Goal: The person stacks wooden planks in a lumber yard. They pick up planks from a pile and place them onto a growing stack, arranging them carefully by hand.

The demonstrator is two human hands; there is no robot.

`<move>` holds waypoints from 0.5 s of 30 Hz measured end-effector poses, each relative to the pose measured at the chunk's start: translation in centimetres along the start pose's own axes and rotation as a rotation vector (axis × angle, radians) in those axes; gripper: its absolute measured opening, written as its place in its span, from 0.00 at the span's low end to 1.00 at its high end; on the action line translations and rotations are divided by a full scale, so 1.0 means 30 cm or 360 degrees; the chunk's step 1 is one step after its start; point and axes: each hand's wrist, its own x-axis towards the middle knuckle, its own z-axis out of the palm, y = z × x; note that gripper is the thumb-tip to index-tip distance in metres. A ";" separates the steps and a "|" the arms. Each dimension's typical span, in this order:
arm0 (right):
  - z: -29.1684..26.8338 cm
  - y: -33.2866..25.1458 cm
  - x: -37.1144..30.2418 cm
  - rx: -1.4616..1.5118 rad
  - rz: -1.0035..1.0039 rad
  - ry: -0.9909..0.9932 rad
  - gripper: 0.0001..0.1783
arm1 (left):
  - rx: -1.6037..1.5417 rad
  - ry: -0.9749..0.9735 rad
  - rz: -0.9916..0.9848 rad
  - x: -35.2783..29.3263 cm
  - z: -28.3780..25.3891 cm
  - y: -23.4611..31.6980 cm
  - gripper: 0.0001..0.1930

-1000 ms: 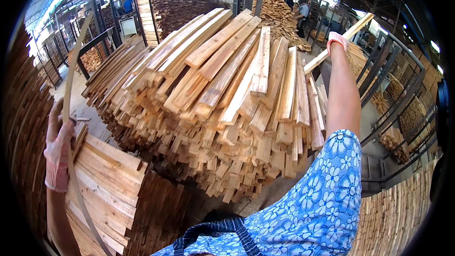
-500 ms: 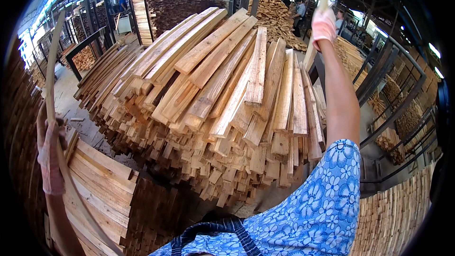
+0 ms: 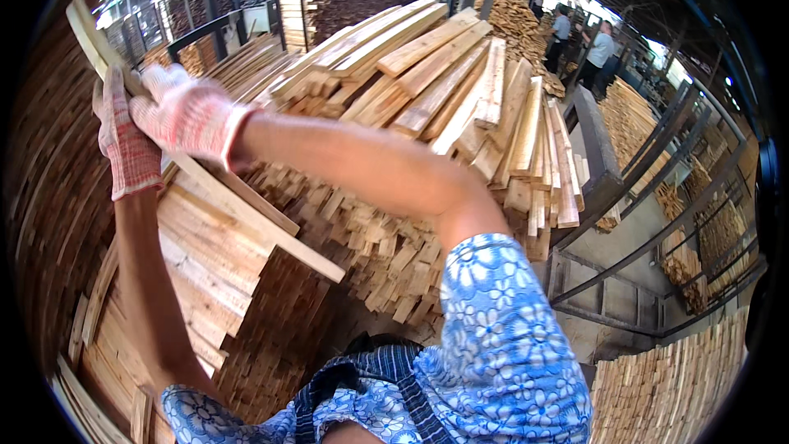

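Both my hands wear pinkish-white knitted gloves and are at the far left, close together on one long pale wooden plank (image 3: 238, 212). My left hand (image 3: 130, 136) presses against the plank's left side, its fingers pointing up and partly hidden. My right hand (image 3: 187, 113) reaches across in front of me and is closed over the plank just beside the left. The plank's upper end sticks out beyond my hands. Its lower end slants over a neat stack of boards (image 3: 205, 251). A second, shorter plank lies beside it on that stack.
A large heap of loose planks (image 3: 444, 111) fills the middle. Tall stacked timber (image 3: 49, 197) stands along the left edge. Dark metal racks (image 3: 649, 197) and another stack (image 3: 666, 378) are on the right. Two people (image 3: 598, 53) stand far back at right, another at back left.
My right hand has swung from the upper right across to the far left, beside my left hand. My left hand has risen slightly. The view has shifted left.
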 end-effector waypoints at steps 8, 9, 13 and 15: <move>0.147 -0.275 -0.265 0.1655 0.0509 -0.0888 0.61 | 0.0189 0.0216 -0.0172 -0.038 -0.436 0.043 0.29; 0.149 -0.291 -0.276 0.1498 0.0590 -0.0955 0.61 | 0.0156 0.0221 -0.0183 -0.049 -0.452 0.055 0.29; 0.075 -0.404 -0.298 0.0963 0.0560 -0.0957 0.59 | -0.0053 0.0012 -0.0406 -0.201 -0.433 0.181 0.29; 0.093 -0.381 -0.344 0.0751 0.0304 -0.0819 0.58 | -0.0236 -0.0127 -0.0719 -0.248 -0.465 0.191 0.26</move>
